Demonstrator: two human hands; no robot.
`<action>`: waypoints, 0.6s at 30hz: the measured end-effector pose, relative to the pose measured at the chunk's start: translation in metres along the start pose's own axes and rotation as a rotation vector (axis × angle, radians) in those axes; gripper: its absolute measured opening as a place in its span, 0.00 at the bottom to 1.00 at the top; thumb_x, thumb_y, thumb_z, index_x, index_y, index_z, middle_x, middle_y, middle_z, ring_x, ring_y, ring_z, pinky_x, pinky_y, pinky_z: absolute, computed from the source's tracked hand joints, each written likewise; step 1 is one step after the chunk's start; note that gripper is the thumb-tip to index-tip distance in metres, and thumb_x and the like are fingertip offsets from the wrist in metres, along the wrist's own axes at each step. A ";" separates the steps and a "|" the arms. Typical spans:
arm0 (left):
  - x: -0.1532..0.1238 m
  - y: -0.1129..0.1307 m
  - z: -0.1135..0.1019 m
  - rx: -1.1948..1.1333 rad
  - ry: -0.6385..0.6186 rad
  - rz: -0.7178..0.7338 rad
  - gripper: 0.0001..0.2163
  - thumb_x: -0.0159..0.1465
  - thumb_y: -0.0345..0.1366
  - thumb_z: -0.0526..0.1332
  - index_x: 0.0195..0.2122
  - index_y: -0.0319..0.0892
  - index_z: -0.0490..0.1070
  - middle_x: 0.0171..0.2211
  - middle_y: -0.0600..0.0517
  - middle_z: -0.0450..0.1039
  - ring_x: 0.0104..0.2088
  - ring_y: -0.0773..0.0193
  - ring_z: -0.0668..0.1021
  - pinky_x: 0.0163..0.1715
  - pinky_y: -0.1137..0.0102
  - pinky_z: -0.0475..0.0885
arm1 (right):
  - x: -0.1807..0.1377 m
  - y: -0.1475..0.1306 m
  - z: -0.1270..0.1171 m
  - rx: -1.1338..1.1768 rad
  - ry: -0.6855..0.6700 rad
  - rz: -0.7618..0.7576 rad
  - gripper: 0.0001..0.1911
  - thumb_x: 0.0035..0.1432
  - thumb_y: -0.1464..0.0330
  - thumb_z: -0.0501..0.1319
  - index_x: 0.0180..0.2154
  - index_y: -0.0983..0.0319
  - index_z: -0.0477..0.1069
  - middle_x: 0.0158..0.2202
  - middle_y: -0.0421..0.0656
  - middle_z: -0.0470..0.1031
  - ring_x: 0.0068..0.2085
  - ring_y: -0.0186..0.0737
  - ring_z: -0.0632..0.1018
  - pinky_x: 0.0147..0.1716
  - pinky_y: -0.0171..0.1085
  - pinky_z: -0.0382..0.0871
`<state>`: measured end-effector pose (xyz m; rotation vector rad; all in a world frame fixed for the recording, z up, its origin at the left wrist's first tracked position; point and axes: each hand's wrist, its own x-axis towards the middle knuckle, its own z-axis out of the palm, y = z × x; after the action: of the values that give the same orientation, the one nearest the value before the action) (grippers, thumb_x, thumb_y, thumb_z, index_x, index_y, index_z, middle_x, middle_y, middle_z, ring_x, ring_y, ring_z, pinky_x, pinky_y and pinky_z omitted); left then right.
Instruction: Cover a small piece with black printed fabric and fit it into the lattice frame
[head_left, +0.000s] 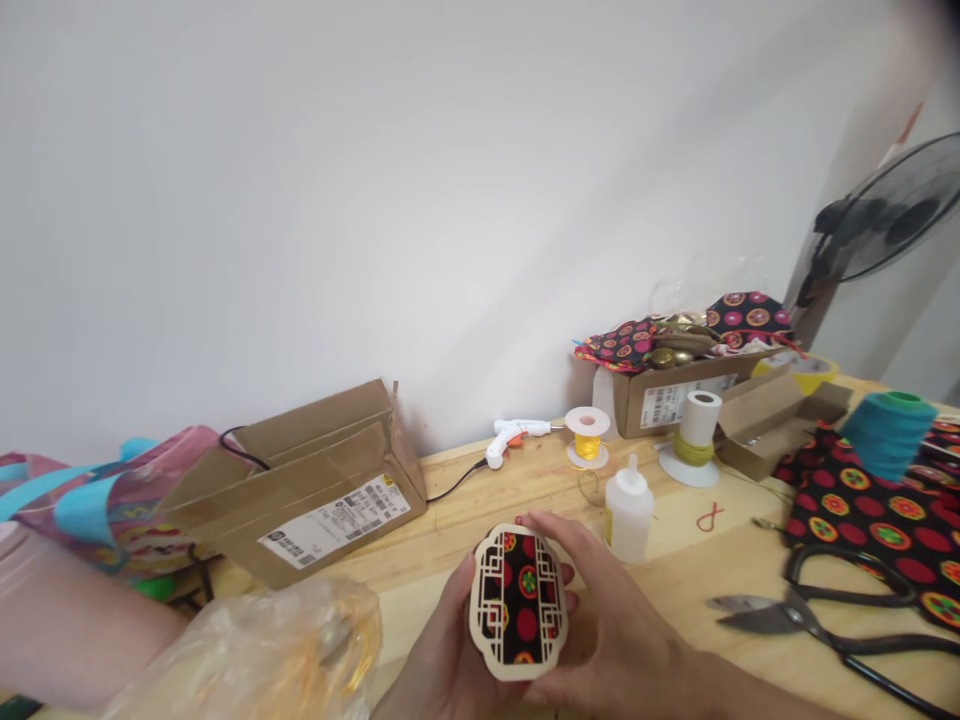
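Between both hands I hold a small ornament (527, 600) with a pale wooden lattice frame over black cloth patterned in red, green and orange. My left hand (444, 640) supports it from the left and beneath, its fingers partly hidden behind the piece. On the other side, my right hand (611, 610) curls round the edge, with fingertips near the top and the thumb by the lower right. A tiny red bit shows at the ornament's top. Just beyond my right hand stands a white squeeze bottle (629, 508) with a nozzle.
A cardboard box (330, 490) and a crinkled plastic bag (277, 650) lie to the left. Behind are a glue gun (514, 438), a yellow thread spool (588, 447) and a filled box (645, 395). Black-handled scissors (799, 612), patterned cloth (847, 505) and a teal thread cone (890, 435) sit right.
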<state>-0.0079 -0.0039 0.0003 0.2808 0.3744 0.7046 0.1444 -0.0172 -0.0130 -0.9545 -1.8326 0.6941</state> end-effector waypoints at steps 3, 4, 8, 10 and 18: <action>0.001 0.000 0.002 -0.007 -0.014 -0.010 0.18 0.55 0.42 0.55 0.39 0.32 0.71 0.35 0.42 0.74 0.46 0.52 0.69 0.48 0.61 0.57 | 0.001 -0.001 -0.001 0.014 -0.025 0.005 0.46 0.32 0.62 0.68 0.52 0.56 0.46 0.48 0.46 0.60 0.48 0.48 0.64 0.47 0.44 0.60; 0.001 -0.001 0.002 -0.008 -0.012 -0.010 0.18 0.55 0.42 0.55 0.40 0.33 0.71 0.35 0.42 0.74 0.46 0.52 0.69 0.49 0.61 0.57 | 0.001 -0.001 -0.002 0.016 -0.033 0.009 0.46 0.32 0.63 0.68 0.52 0.55 0.46 0.49 0.46 0.59 0.48 0.47 0.64 0.48 0.44 0.59; 0.003 -0.002 0.000 -0.008 -0.007 0.019 0.20 0.53 0.44 0.57 0.41 0.34 0.71 0.36 0.42 0.74 0.47 0.50 0.68 0.50 0.59 0.55 | 0.000 0.001 -0.003 0.012 -0.042 0.026 0.45 0.34 0.65 0.68 0.52 0.55 0.45 0.50 0.46 0.58 0.49 0.46 0.64 0.48 0.44 0.59; 0.003 -0.003 -0.001 -0.001 -0.002 0.015 0.20 0.53 0.45 0.57 0.40 0.34 0.71 0.37 0.41 0.73 0.47 0.49 0.67 0.50 0.57 0.54 | 0.000 0.002 -0.003 0.011 -0.046 0.018 0.45 0.34 0.65 0.67 0.52 0.55 0.45 0.50 0.46 0.58 0.49 0.46 0.64 0.48 0.44 0.59; 0.003 -0.001 -0.004 0.015 -0.016 0.037 0.20 0.54 0.43 0.57 0.42 0.33 0.70 0.38 0.41 0.73 0.47 0.51 0.67 0.50 0.59 0.54 | -0.001 0.004 0.000 0.055 -0.034 0.035 0.47 0.34 0.61 0.67 0.53 0.57 0.44 0.51 0.48 0.57 0.51 0.47 0.62 0.48 0.43 0.60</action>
<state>-0.0068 -0.0019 -0.0041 0.3078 0.3605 0.7354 0.1463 -0.0156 -0.0163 -0.9460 -1.8205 0.7829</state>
